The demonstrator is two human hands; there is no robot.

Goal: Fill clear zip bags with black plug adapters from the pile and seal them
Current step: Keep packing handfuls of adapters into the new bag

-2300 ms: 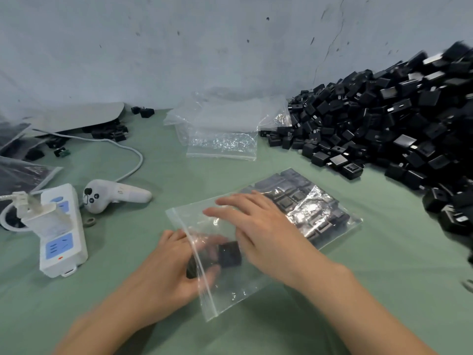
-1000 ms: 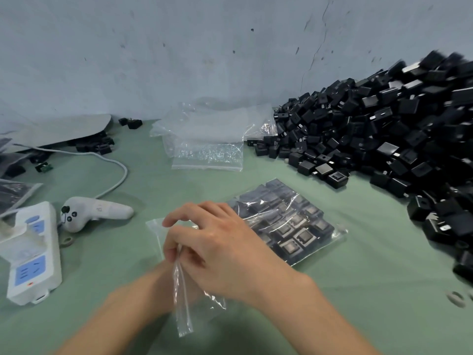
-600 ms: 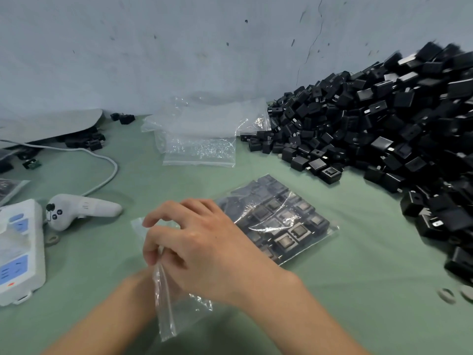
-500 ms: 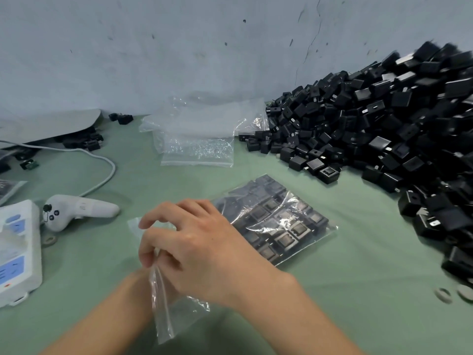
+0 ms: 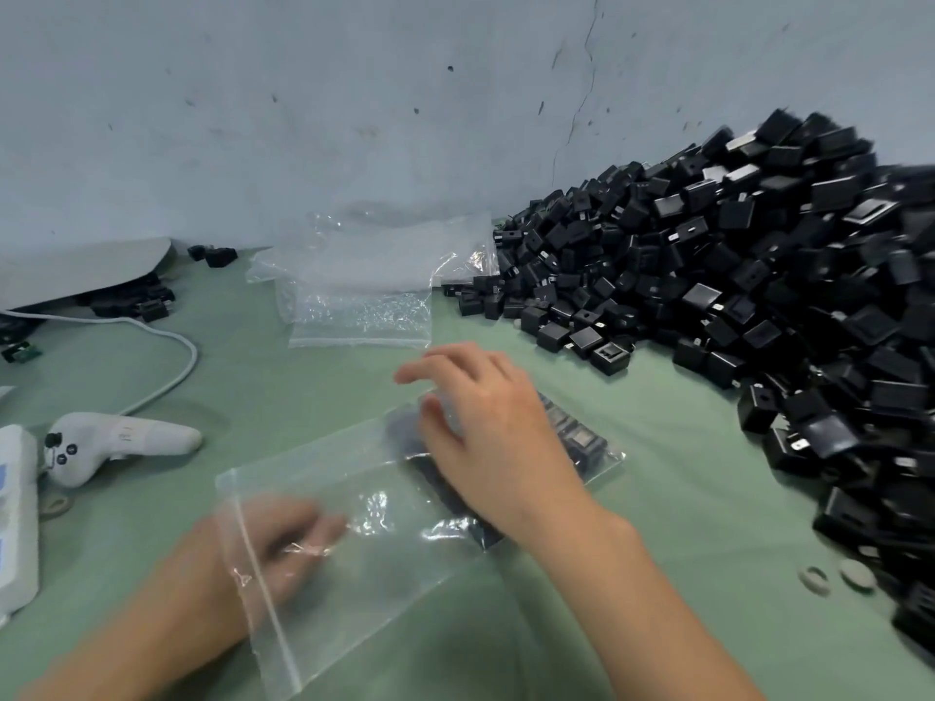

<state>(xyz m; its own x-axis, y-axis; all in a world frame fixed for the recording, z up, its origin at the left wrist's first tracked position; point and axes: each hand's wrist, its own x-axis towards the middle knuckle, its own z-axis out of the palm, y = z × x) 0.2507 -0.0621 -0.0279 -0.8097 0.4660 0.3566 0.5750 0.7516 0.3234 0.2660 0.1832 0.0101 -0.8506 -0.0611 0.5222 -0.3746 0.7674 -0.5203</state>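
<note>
A clear zip bag point(image 5: 384, 543) lies flat on the green table, its zip strip at the near left end. Black plug adapters point(image 5: 577, 437) fill its far right end. My right hand point(image 5: 485, 437) rests on that filled end with its fingers relaxed and spread, holding nothing. My left hand point(image 5: 283, 543) is blurred and seen through the plastic at the bag's mouth, fingers stretched to the right; whether it is inside or under the bag is unclear. The big pile of black adapters point(image 5: 759, 296) covers the right side against the wall.
A stack of empty clear bags point(image 5: 364, 290) lies at the back centre. On the left are a white controller point(image 5: 116, 442), a white power strip point(image 5: 15, 523), a white cable point(image 5: 172, 346) and a grey sheet point(image 5: 76, 270). Two small rings point(image 5: 814, 579) lie near the pile.
My right hand let go of the bag's zip end and moved onto the filled end. The bag, held bunched upright before, now lies spread flat over my left hand.
</note>
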